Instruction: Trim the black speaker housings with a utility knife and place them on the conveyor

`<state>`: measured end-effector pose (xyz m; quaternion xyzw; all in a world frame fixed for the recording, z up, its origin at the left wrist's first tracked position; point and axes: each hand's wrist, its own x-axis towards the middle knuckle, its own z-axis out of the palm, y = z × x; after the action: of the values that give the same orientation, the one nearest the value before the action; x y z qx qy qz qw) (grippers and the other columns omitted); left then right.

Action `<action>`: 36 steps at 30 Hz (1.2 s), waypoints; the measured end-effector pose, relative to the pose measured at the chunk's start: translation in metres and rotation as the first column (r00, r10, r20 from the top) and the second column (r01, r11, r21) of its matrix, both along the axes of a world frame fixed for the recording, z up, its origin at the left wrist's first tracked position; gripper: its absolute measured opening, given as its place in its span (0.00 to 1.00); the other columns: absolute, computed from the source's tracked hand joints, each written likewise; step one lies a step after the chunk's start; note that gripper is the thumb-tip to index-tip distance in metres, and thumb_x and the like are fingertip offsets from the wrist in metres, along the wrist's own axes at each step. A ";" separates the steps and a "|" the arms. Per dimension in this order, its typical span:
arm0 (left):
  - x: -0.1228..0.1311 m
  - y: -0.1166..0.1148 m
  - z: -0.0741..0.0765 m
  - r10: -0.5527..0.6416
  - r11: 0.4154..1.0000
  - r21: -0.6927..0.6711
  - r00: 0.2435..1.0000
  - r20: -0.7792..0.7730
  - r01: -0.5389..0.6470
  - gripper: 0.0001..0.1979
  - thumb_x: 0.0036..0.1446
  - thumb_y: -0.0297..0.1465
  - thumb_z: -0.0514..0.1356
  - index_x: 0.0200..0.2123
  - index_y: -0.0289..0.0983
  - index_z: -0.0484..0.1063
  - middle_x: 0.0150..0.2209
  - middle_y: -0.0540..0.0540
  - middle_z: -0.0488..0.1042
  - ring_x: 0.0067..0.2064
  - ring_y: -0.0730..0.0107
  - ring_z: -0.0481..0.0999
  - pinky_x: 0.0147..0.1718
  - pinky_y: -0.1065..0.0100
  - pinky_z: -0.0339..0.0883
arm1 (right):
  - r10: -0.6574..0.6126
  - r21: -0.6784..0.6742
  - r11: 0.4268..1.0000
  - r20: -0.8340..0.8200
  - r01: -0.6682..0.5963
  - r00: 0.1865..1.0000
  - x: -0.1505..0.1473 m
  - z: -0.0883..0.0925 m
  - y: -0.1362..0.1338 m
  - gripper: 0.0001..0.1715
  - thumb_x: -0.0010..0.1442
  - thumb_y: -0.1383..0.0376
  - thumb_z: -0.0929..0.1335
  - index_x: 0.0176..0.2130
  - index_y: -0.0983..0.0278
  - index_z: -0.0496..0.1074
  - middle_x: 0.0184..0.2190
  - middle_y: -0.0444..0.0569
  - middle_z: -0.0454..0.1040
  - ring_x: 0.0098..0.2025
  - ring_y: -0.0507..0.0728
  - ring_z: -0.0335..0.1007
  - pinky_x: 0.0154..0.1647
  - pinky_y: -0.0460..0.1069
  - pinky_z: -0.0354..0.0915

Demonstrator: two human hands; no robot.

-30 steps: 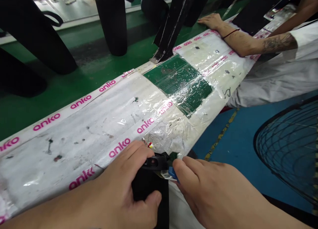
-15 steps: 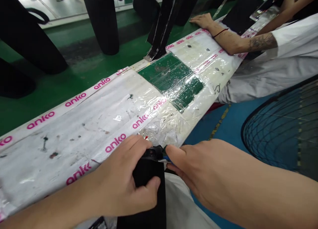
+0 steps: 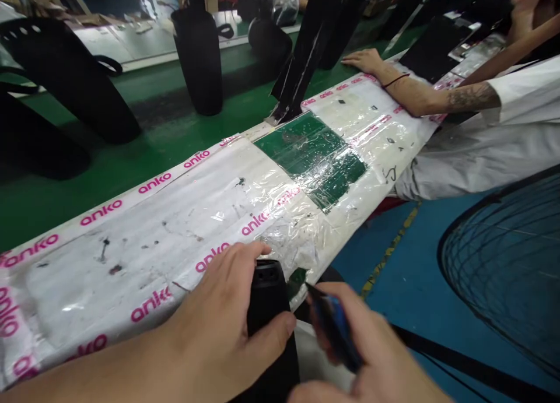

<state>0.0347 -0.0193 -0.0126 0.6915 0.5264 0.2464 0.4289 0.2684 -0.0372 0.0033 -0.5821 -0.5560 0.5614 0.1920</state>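
The left hand [image 3: 219, 339] is closed around an upright black part [image 3: 266, 295] at the near edge of the bench [image 3: 153, 228]. Just beside it, the right hand [image 3: 376, 368] grips a blurred blue-handled tool [image 3: 335, 327], possibly cutters. A co-worker's hand [image 3: 365, 59] rests on the bench's far end.

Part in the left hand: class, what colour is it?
Black, seen best in the head view; the left hand grips the part.
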 end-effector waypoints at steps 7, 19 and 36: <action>-0.032 0.016 -0.007 -0.087 0.943 -0.295 0.970 0.226 0.153 0.25 0.56 0.38 0.70 0.53 0.47 0.64 0.52 0.47 0.69 0.50 0.54 0.74 0.47 0.56 0.74 | -0.400 -0.325 0.891 -0.229 0.318 0.888 -0.009 -0.036 -0.023 0.44 0.43 0.45 0.84 0.52 0.55 0.69 0.31 0.40 0.72 0.33 0.57 0.69 0.36 0.51 0.67; -0.021 0.001 -0.027 -0.095 0.950 -0.232 0.902 0.421 0.208 0.22 0.61 0.44 0.68 0.49 0.46 0.59 0.42 0.50 0.71 0.36 0.66 0.72 0.31 0.68 0.68 | -0.314 -0.375 0.919 -0.498 0.126 0.808 -0.011 -0.054 -0.024 0.34 0.51 0.42 0.80 0.45 0.57 0.68 0.26 0.34 0.62 0.20 0.46 0.50 0.24 0.46 0.53; -0.031 0.011 -0.040 -0.221 0.975 0.062 0.946 0.236 0.213 0.34 0.43 0.34 0.73 0.50 0.46 0.58 0.41 0.52 0.64 0.37 0.67 0.66 0.34 0.66 0.63 | 0.182 0.501 0.350 0.792 -0.791 0.582 -0.007 -0.016 0.023 0.22 0.79 0.64 0.48 0.53 0.64 0.64 0.28 0.43 0.74 0.22 0.57 0.73 0.18 0.54 0.62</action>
<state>0.0036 -0.0086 -0.0525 0.7176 0.3865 0.2893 0.5020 0.2614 -0.0146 -0.0126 -0.3520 -0.9336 0.0358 0.0573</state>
